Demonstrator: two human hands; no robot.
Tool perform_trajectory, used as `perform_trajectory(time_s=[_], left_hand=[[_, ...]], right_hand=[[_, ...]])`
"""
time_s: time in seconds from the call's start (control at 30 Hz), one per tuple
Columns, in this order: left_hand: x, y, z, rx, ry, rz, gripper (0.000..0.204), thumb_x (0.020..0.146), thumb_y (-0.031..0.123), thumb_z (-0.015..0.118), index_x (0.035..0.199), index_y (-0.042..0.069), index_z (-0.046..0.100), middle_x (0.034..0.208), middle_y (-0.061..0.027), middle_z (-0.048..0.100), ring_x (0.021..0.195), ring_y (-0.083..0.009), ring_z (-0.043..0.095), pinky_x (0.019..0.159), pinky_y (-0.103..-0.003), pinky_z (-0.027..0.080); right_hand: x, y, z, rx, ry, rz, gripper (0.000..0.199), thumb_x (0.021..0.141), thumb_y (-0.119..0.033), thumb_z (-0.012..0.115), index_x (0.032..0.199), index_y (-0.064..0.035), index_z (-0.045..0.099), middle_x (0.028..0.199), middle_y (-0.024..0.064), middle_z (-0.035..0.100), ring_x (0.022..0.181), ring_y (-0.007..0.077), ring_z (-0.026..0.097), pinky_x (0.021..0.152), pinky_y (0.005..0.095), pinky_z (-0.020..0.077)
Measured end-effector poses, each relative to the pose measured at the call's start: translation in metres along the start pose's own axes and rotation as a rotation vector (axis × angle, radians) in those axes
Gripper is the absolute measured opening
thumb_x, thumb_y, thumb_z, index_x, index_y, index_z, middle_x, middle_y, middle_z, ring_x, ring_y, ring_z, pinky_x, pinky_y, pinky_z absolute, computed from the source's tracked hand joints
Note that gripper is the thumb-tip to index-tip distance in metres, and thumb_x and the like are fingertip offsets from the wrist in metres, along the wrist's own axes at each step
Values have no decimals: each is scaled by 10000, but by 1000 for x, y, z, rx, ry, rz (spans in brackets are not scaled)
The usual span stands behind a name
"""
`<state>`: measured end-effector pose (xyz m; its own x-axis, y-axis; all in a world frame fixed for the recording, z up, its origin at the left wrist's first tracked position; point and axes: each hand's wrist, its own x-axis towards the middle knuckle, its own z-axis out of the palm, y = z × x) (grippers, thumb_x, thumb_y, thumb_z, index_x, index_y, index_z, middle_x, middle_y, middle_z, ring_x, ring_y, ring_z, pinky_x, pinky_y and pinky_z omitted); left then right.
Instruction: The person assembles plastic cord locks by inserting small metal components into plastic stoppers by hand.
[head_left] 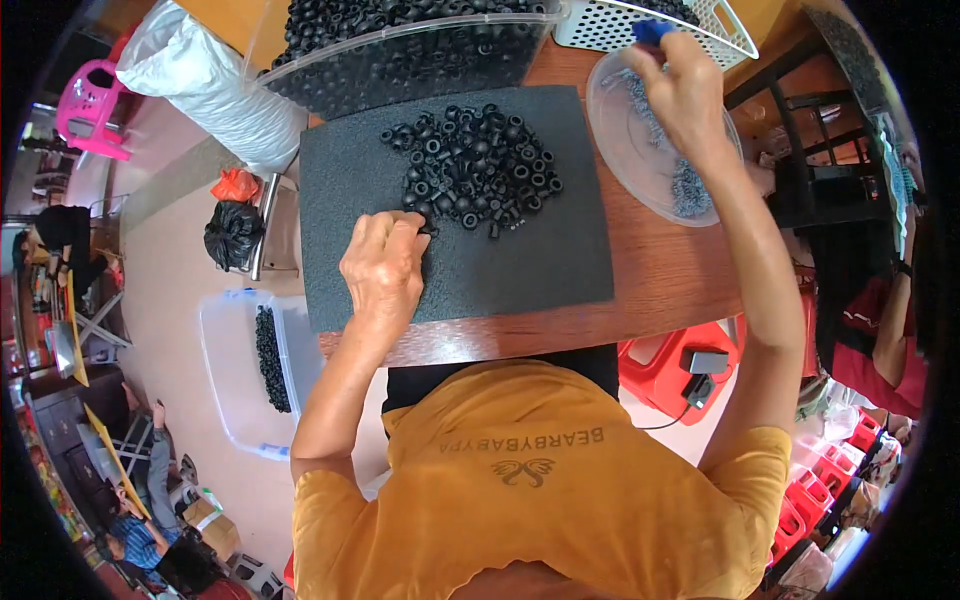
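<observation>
My left hand [383,265] rests on the dark grey foam mat [350,170], its fingers curled and pressed together at the near left edge of a pile of small black round parts [480,165]. A black part shows at the fingertips, partly hidden by them. Raised at the far right, my right hand [688,95] is closed round a small blue thing [652,32]; its kind cannot be made out. Below that hand lies a round clear plastic lid or tray [625,165] with small grey-blue pieces [690,190] in it.
A clear bin [400,85] heaped with black parts stands behind the mat, beside a white perforated basket [600,28]. At the left are a white sack [215,95] and, on the floor, a clear box [230,400]. A red stool [655,370] is by the table's near right edge.
</observation>
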<state>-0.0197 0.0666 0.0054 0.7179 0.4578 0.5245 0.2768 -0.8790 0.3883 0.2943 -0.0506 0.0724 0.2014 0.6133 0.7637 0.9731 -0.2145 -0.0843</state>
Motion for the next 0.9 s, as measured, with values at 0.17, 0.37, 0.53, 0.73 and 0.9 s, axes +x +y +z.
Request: perform_trajectory(time_s=[0.17,0.37,0.53,0.73,0.9], left_hand=[[-4,-1,3,-82,15,88,235,613,-70,690,807,16,588,822,-95,608,728,-278,568,617,-362,475],[-12,16,-6,-304,-18,-138,241,648,-55,724,850,7,608,814,-81,612,675,-183,579,616,-278,473],[-14,31,-6,-428,1,-197,288,639,-58,731,888,11,605,814,-67,608,654,-154,567,603,-270,468],[-19,36,-3,-505,30,-220,320,644,-67,715,932,23,609,802,-69,601,659,-169,556,599,-289,461],[-23,39,-1,-401,10,-120,320,649,-34,702,952,16,610,803,-98,587,709,-255,564,599,-339,460]], right_hand=[[-32,-55,-5,215,-94,49,155,721,-76,692,788,4,577,712,167,546,673,346,558,567,423,435],[-72,-131,-3,680,-254,272,179,719,-7,687,876,-5,602,748,123,572,707,264,594,579,340,456],[-90,-165,7,862,-368,357,221,744,5,681,956,-6,621,790,91,598,720,173,620,586,263,471],[-93,-179,10,921,-282,492,114,711,-19,659,757,8,558,704,158,546,684,344,536,578,407,425],[-102,-181,10,843,-276,421,152,728,17,649,866,1,588,743,134,555,682,298,539,584,364,430]])
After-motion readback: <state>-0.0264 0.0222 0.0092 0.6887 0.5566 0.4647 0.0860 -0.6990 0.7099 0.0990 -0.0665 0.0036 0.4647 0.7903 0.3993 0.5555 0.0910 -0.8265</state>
